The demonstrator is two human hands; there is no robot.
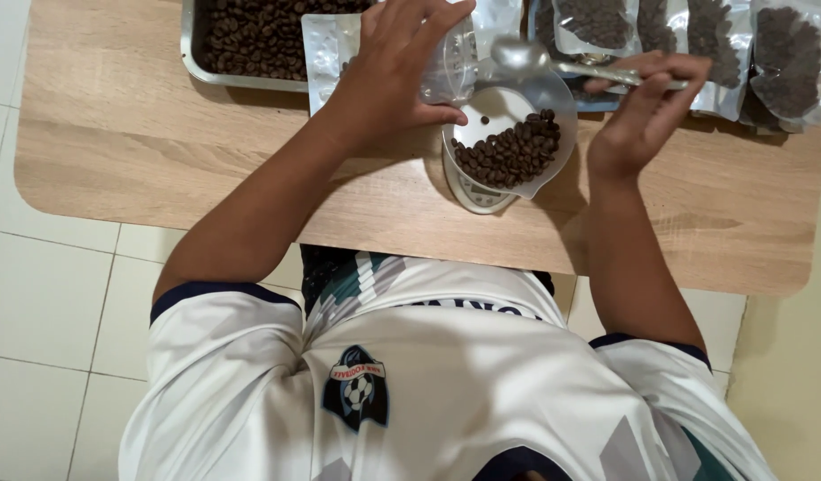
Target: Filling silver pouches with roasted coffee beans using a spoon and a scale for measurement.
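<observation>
weighing step: right hand (646,98) pinches a metal spoon (526,58) above the bowl of coffee beans (510,151) on the scale (475,191); left hand (393,71) clasps a clear pouch (451,67) beside it. topping up likely needs small scoops.

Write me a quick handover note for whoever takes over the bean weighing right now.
Left hand: holds an open clear pouch above the table.
Right hand: holds a metal spoon over the bowl; the spoon looks empty.
Bowl sits on a small scale, partly filled with coffee beans.
Tray of loose beans at back left.
Done: several filled pouches lie at back right.
Left: the held pouch looks unfilled; the scale reading cannot be told.
</observation>
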